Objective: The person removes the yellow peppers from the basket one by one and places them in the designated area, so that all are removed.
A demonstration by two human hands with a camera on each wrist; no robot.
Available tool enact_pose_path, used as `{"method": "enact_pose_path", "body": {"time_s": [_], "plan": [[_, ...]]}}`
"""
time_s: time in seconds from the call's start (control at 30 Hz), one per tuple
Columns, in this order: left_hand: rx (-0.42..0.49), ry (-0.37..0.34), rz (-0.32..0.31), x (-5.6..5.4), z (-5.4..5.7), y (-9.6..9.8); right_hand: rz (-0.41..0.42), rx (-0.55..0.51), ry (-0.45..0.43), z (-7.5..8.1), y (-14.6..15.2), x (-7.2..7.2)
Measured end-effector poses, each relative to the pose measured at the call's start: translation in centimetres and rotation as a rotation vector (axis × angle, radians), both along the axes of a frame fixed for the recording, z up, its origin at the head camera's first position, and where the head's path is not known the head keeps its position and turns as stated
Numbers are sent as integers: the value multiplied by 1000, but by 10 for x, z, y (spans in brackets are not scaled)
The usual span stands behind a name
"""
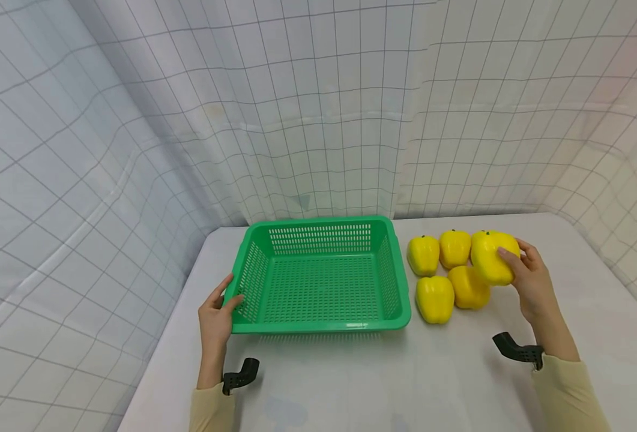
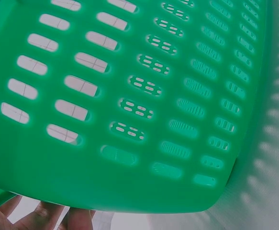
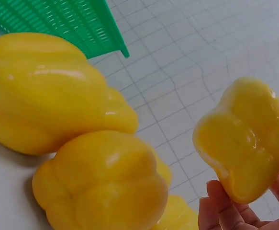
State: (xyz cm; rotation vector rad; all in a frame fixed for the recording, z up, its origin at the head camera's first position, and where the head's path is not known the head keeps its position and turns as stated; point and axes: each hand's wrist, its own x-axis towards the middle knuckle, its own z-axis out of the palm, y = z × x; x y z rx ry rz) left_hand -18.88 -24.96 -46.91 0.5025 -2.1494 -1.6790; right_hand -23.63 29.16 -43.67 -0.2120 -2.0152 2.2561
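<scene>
A rectangular green plastic basket (image 1: 323, 327) with slotted walls stands on the table, nothing inside it. My left hand (image 1: 215, 318) grips its left rim, thumb over the edge and fingers along the outer side. In the left wrist view, fingertips (image 2: 43, 218) show under the slotted wall (image 2: 39, 160). At the right, my right hand (image 1: 535, 291) holds a yellow bell pepper (image 1: 488, 258) between thumb and fingers. The right wrist view shows the lobed bottom of that pepper (image 3: 247, 139), raised apart from the others. Beside the basket lie several more yellow bell peppers (image 1: 434, 300), one partly hidden behind the held one.
The white table (image 1: 340, 384) reaches back to a grid-patterned white curtain (image 1: 329, 120), which also hangs along both sides. A black wrist mount (image 1: 241, 376) sits on the left forearm and another black mount (image 1: 518, 349) on the right.
</scene>
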Motion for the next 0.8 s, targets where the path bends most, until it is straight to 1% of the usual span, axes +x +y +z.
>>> {"method": "enact_pose_path", "body": {"time_s": [0.13, 0.23, 0.3, 0.37, 0.47, 0.5, 0.57, 0.63, 0.7, 0.8], "plan": [[-2, 6, 0, 0, 0, 0, -53, 36, -81, -7, 6, -1], [-4, 1, 0, 0, 0, 0, -95, 76, -133, -18, 13, -5], [-1, -2, 2, 0, 0, 0, -132, 105, -159, -29, 20, -10], [0, -3, 4, 0, 0, 0, -152, 141, -184, -43, 30, -16], [1, -2, 3, 0, -1, 0, -175, 167, -209, -64, 44, -23], [0, -2, 2, 0, -1, 0, -179, 157, -210, -69, 48, -25], [1, 0, 2, 0, -1, 0, -179, 149, -213, -75, 53, -25], [0, 2, 4, 0, -1, 0, -172, 158, -227, -71, 51, -21], [-3, 4, 8, 0, -1, 0, -172, 158, -245, -62, 45, -15], [-3, 6, 9, 0, -1, 0, -160, 195, -277, -44, 34, -2]]}}
